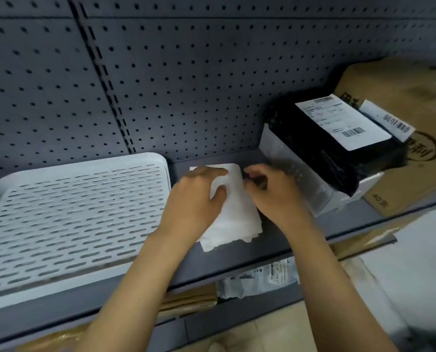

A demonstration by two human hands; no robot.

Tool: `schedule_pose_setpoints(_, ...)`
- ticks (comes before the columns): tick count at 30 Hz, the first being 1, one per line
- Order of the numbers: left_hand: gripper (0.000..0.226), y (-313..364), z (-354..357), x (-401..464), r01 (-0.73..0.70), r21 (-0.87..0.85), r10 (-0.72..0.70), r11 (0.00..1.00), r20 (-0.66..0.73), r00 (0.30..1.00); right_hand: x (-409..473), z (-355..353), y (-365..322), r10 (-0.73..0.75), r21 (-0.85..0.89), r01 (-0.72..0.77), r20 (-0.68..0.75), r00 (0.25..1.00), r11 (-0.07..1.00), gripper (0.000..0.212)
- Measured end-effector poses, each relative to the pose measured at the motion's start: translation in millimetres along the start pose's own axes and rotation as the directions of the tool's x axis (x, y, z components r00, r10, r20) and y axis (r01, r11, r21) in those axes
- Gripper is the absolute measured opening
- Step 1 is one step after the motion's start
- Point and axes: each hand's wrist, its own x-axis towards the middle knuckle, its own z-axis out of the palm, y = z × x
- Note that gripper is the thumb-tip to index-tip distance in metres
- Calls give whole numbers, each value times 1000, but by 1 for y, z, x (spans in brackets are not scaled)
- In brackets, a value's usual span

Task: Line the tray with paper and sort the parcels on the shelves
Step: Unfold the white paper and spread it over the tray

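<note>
Folded white paper [233, 214], on the grey shelf [283, 240] between slotted tray [67, 214] and parcels; tray unlined.

Left hand [195, 199] spread flat, pinning the sheet; right hand [270, 193] curled, fingertips pinching its right edge. Best opened fully before laying in the tray just beside. Obstruction: black bagged parcel [321, 153] on a white box [300, 184] crowds the right hand; cardboard carton [412, 153] behind.

Cardboard box [405, 153]: large dark printed characters and a round emblem, blurred, unreadable; "40" near its lower front corner; black parcel [321, 148]: white shipping label [344, 121] with barcodes, print too small to read.
</note>
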Motion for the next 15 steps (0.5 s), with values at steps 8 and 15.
schedule_pose_setpoints(8, 42, -16, 22, 1, 16, 194, -36, 981, 103, 994, 7, 15, 17, 49, -15, -48, 40, 998, 999, 25)
schedule_pose_setpoints(15, 44, -12, 26, -3, -11, 245, -29, 970, 160, 987, 4, 18, 1, 24, -64, -24, -8, 1000, 998, 27)
